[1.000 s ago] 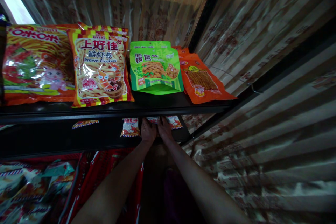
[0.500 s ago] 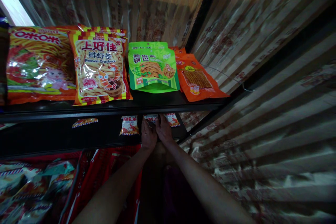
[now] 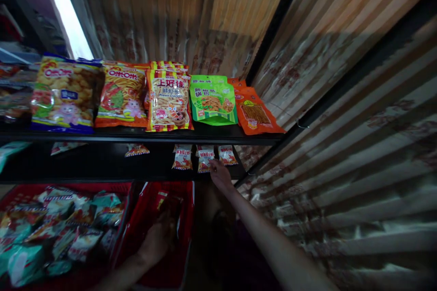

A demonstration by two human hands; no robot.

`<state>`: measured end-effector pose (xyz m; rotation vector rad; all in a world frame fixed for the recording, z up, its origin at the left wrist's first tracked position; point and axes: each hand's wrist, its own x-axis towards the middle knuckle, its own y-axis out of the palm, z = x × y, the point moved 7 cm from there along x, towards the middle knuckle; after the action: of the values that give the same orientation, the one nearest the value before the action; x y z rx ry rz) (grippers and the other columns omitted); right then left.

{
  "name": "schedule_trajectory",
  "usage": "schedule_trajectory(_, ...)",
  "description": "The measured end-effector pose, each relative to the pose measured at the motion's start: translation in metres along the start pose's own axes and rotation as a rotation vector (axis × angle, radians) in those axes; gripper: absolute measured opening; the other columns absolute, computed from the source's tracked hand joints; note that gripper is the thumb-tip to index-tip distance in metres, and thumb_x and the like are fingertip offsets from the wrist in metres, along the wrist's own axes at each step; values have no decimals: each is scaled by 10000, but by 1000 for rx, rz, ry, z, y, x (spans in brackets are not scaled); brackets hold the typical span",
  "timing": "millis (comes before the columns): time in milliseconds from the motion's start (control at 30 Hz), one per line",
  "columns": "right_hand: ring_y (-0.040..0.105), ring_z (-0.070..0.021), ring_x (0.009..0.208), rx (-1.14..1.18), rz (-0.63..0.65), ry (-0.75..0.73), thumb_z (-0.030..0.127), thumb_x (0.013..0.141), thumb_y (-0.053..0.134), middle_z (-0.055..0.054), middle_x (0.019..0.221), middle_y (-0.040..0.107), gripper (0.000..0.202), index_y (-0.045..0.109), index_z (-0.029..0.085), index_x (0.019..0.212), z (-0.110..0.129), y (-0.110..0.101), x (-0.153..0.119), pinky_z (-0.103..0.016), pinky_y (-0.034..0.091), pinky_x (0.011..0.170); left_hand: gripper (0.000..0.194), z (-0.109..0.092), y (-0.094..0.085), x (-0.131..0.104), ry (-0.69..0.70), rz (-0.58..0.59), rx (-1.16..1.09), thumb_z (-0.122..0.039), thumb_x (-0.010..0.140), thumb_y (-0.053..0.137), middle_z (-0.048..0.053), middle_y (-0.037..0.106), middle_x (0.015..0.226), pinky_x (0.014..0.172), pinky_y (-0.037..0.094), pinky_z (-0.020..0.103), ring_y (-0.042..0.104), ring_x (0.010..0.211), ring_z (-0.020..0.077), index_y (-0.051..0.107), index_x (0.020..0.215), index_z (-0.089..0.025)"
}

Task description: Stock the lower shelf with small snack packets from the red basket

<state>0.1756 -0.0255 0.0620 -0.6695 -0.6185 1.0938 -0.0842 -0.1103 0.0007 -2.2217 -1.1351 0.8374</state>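
Observation:
On the lower shelf, my right hand (image 3: 221,176) has its fingers curled at the lower right corner of a small snack bag (image 3: 205,157) with a red and white front. Similar small bags stand on both sides of it, one to the left (image 3: 182,158) and one to the right (image 3: 227,155). My left hand (image 3: 157,240) is over the narrower red basket (image 3: 187,254), near a dark red packet (image 3: 162,200) with a yellow patch. Motion and shadow blur its fingers, so its grip is unclear.
Larger snack bags line the upper shelf, among them prawn crackers (image 3: 170,102), a green pouch (image 3: 212,102) and an orange pouch (image 3: 256,111). A wider red basket (image 3: 124,191) full of small bags stands at the left. A black post (image 3: 290,134) and corrugated wall (image 3: 341,182) bound the right.
My left hand has left the small bag on the lower shelf and moved down and left over the basket. My right hand stays by that bag. The view has shifted left.

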Motion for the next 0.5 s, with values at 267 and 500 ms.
schedule_trajectory(267,635,-166,854,177,538,14,247,816,470,-29,917,707,254,675,206,961,83,93,-114,-286,475,795,262,86,-80,-84,-146,193,201,-239,741,508,72,691,1077,966,414,387,578,1102,263,688,931,-237)
schedule_trajectory(500,612,-146,759,265,851,123,233,795,475,-21,819,696,237,679,166,896,99,175,-250,-245,447,700,364,114,-129,-121,-179,147,156,-230,815,390,67,624,1216,943,413,288,578,1105,201,636,1082,-214)
